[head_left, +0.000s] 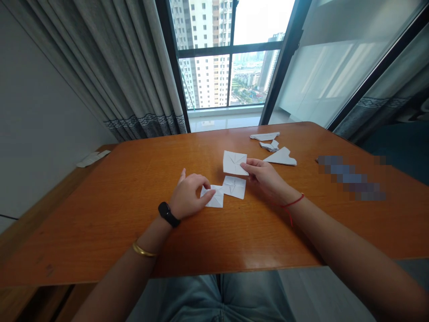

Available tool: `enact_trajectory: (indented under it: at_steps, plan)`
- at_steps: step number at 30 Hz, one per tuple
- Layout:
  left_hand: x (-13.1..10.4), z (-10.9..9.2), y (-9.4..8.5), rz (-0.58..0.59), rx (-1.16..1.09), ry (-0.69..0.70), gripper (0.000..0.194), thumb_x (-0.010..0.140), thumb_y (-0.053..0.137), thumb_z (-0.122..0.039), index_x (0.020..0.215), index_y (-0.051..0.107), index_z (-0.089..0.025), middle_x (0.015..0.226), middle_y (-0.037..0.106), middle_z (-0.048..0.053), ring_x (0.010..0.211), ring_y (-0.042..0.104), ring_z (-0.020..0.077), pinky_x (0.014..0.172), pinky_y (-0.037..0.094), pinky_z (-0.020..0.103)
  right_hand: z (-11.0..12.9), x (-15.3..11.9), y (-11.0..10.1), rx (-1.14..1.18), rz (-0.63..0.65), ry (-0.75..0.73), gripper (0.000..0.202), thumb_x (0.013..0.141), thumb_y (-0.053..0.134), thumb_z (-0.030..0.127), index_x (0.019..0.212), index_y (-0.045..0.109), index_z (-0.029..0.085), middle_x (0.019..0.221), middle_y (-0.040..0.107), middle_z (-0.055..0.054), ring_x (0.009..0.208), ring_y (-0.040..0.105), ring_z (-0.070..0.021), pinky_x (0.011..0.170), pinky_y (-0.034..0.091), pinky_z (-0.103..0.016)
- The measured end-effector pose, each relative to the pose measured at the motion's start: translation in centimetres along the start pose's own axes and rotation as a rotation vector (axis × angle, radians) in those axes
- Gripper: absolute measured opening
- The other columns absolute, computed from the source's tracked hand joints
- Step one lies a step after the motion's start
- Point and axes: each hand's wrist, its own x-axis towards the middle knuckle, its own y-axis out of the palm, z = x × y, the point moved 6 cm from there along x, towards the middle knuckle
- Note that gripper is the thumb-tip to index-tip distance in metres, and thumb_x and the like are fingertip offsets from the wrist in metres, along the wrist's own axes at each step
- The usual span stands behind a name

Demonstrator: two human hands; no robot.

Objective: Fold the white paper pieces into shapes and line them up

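My right hand (266, 176) pinches a white folded paper square (233, 162) by its right edge, thumb on top, and holds it just above the table. Creases cross the square's face. Below it lies a second folded paper square (234, 188), which has raised folds in its middle. At its left, a third paper square (216, 199) touches or slightly overlaps its corner. My left hand (192, 192) is at this third square, thumb across its face and index finger curled at its upper edge; the other fingertips are hidden.
Several folded paper pieces lie beyond my right hand, among them a pointed one (283, 156) and a long flat one (264, 136). A blurred-out object (351, 176) is on the right of the wooden table (117, 214). White paper (93, 158) rests by the left wall.
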Motion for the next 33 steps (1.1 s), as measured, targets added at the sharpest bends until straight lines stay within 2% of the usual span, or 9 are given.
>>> enact_trajectory:
  at_steps: [4,7,10,13,16,23,26,29,33]
  plan:
    - [0.4,2.1,0.0,-0.136,-0.066,-0.184,0.029,0.093,0.036,-0.037,0.088,0.059,-0.020,0.093,0.067,0.005,0.091,0.059,0.0216,0.093,0.041,0.039,-1.1,-0.8,2.9,-0.139,0.120,-0.010,0.033,0.071,0.069,0.041,0.090,0.065,0.015,0.064,0.059,0.002,0.050,0.040,-0.0082,0.048,0.028,-0.024]
    - [0.5,3.2,0.8,-0.094,-0.141,-0.270,0.037,0.095,0.031,-0.044,0.097,0.059,-0.019,0.096,0.066,0.007,0.091,0.059,0.0221,0.082,0.044,0.035,-2.2,-2.1,5.3,-0.415,0.139,0.001,0.029,0.076,0.065,0.037,0.097,0.064,0.016,0.068,0.064,-0.001,0.055,0.051,-0.0121,0.051,0.033,-0.025]
    - [0.2,3.2,1.6,0.033,-0.067,-0.249,0.044,0.085,0.050,-0.054,0.111,0.056,-0.020,0.111,0.062,0.009,0.104,0.055,0.0262,0.089,0.041,0.038,-1.7,-3.3,6.1,-0.806,0.057,-0.080,0.036,0.076,0.067,0.038,0.107,0.060,0.021,0.077,0.068,-0.003,0.068,0.060,-0.0175,0.058,0.037,-0.027]
    - [-0.1,2.9,2.4,0.186,0.033,-0.229,0.053,0.070,0.067,-0.053,0.112,0.056,-0.022,0.120,0.057,0.009,0.111,0.049,0.0304,0.092,0.037,0.043,-0.3,-3.3,4.9,-1.071,-0.017,-0.186,0.047,0.072,0.071,0.046,0.111,0.059,0.022,0.095,0.067,-0.008,0.085,0.062,-0.0233,0.066,0.040,-0.031]
    - [-0.2,2.8,2.6,0.262,0.009,-0.260,0.046,0.063,0.074,-0.048,0.097,0.057,-0.022,0.107,0.061,0.007,0.103,0.052,0.0297,0.086,0.039,0.041,0.1,-1.8,1.9,-1.232,-0.040,-0.146,0.047,0.063,0.076,0.054,0.095,0.064,0.021,0.104,0.061,-0.014,0.094,0.059,-0.0292,0.070,0.042,-0.034]
    - [0.0,3.4,2.4,0.162,-0.503,-0.383,0.033,0.062,0.075,-0.034,0.085,0.057,-0.019,0.078,0.061,-0.001,0.068,0.056,0.0157,0.057,0.041,0.025,-2.1,1.1,-1.5,-1.008,0.134,0.012,0.037,0.054,0.082,0.033,0.080,0.058,0.020,0.081,0.065,-0.003,0.070,0.059,-0.0196,0.056,0.040,-0.028]
    - [-0.3,3.9,2.8,0.109,-0.812,-0.529,0.029,0.067,0.073,-0.035,0.079,0.053,-0.017,0.070,0.059,-0.002,0.059,0.055,0.0118,0.052,0.039,0.022,-0.2,0.6,-1.0,-0.776,0.091,-0.134,0.020,0.067,0.073,0.029,0.075,0.058,0.019,0.067,0.063,-0.001,0.059,0.057,-0.0159,0.052,0.040,-0.027]
    - [-0.7,3.4,4.0,0.185,-1.136,-0.640,0.031,0.067,0.076,-0.032,0.084,0.053,-0.017,0.073,0.062,0.000,0.058,0.057,0.0117,0.050,0.043,0.022,3.2,-1.5,-0.1,-0.516,-0.043,-0.459,0.010,0.081,0.060,0.029,0.084,0.061,0.019,0.076,0.066,-0.004,0.067,0.062,-0.0170,0.057,0.048,-0.029]
    - [-0.7,2.2,4.7,0.283,-1.398,-0.693,0.028,0.077,0.068,-0.030,0.099,0.060,-0.015,0.090,0.069,0.008,0.070,0.065,0.0178,0.057,0.052,0.029,4.5,-5.2,4.2,-0.640,0.216,-0.861,0.019,0.088,0.050,0.014,0.091,0.066,0.023,0.106,0.068,-0.006,0.100,0.063,-0.0181,0.087,0.050,-0.034]
